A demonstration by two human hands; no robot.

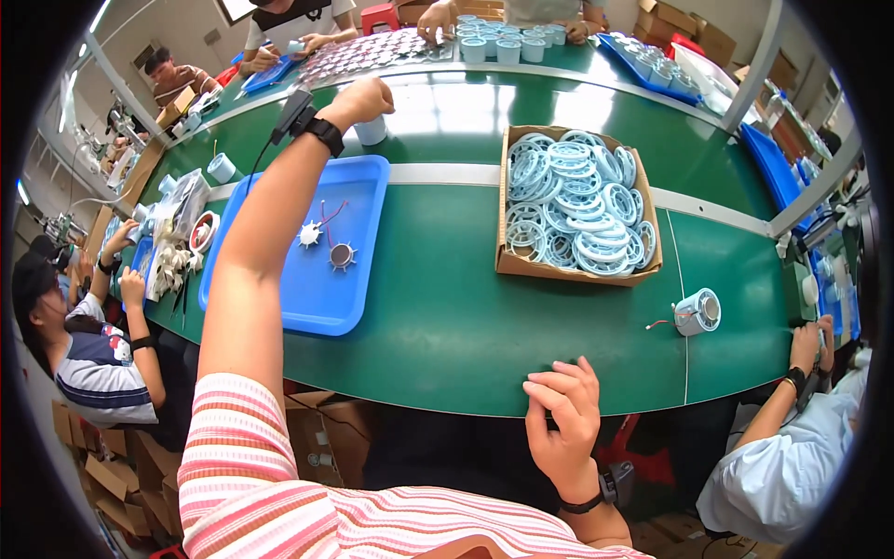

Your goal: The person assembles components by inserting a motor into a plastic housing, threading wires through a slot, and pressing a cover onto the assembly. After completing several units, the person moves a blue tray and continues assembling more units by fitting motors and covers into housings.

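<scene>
forward, left hand [363, 101] at blue cup [372, 132], can't tell finger grip; right hand [564, 415] by table [438, 345], fingers parted.

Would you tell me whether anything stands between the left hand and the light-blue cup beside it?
Nothing visible does: the left hand overlaps the light-blue cup in this view, hiding its top, though whether they touch is unclear.

Motor parts [342, 255] laid in tray [321, 303], cup [371, 132] positioned behind it, rings [582, 200] heaped in carton [535, 267] rightward, cylindrical housing [692, 318] placed farther right
</scene>
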